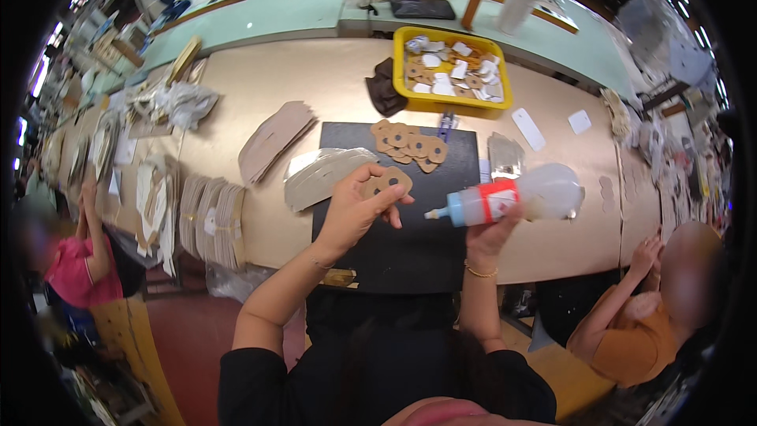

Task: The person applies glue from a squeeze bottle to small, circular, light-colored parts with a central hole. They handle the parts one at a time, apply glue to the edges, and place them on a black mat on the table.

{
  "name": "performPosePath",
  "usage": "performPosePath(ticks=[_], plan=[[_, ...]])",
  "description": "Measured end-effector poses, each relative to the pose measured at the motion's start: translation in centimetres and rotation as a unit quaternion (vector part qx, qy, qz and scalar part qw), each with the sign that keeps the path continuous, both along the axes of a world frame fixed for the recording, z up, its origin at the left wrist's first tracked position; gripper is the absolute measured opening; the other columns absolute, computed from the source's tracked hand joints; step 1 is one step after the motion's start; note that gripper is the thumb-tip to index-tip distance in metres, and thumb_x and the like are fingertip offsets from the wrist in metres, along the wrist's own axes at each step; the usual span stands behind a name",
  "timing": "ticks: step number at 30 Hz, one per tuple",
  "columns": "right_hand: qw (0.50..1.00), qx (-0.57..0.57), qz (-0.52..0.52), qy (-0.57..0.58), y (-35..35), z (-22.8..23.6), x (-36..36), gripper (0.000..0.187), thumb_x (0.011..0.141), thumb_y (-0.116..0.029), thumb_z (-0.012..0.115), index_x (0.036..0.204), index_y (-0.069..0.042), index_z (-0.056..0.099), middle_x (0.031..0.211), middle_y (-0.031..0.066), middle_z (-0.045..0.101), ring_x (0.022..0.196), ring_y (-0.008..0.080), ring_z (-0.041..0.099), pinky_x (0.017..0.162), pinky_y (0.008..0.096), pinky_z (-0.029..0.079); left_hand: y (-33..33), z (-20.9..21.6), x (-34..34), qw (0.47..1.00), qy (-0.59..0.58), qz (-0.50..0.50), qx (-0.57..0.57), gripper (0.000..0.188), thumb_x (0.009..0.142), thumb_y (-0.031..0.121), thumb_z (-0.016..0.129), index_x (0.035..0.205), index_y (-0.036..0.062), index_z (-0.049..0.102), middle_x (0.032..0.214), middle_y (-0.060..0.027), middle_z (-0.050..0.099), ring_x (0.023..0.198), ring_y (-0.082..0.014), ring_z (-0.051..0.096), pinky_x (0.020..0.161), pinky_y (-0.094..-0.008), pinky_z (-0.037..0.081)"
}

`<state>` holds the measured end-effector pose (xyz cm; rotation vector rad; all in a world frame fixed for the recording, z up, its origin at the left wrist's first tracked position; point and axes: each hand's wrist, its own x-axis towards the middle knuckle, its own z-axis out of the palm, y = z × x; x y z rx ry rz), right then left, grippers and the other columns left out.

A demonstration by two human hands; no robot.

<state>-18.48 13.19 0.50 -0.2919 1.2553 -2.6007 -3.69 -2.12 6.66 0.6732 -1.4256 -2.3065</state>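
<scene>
Between the thumb and fingers of my left hand is a small tan cutout piece with dark round spots, raised over the black mat. My right hand grips a translucent squeeze bottle with a red label and a light-blue neck. The bottle lies nearly level, its nozzle pointing left toward the cutout piece but apart from it. Similar cutout pieces overlap in a pile at the mat's far edge. Left of that, a fan of grey-beige curved panels lies partly on the mat.
A yellow basket of white and tan pieces stands at the back, beside a dark cloth. Stacked tan panels and bundled stacks lie to the left. Other people sit at left, in a pink top, and right, in orange.
</scene>
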Motion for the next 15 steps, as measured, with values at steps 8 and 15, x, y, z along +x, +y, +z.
performPosePath(ticks=[8, 15], plan=[[0.99, 0.045, -0.032, 0.133, -0.2, 5.0, 0.7, 0.085, 0.066, -0.069, 0.065, 0.11, 0.001, 0.046, 0.09, 0.013, 0.061, 0.085, 0.0276, 0.064, 0.081, 0.0411, 0.053, 0.6, -0.8, 0.0, 0.999, -0.046, 0.021, -0.01, 0.02, 0.087, 0.015, 0.063, 0.098, -0.0015, 0.058, 0.067, -0.0028, 0.057, 0.049, -0.0047, 0.046, 0.044, -0.0191, 0.037], [0.9, 0.129, -0.009, 0.417, -1.5, 5.8, 1.3, 0.081, 0.064, -0.063, 0.07, 0.11, -0.001, 0.048, 0.099, 0.0141, 0.06, 0.093, 0.0288, 0.062, 0.082, 0.0396, 0.052, 1.5, -0.2, -0.4, 0.992, -0.083, -0.003, -0.095, 0.024, 0.086, 0.015, 0.063, 0.102, -0.0013, 0.058, 0.066, -0.0024, 0.058, 0.047, -0.0035, 0.047, 0.043, -0.0188, 0.037]])
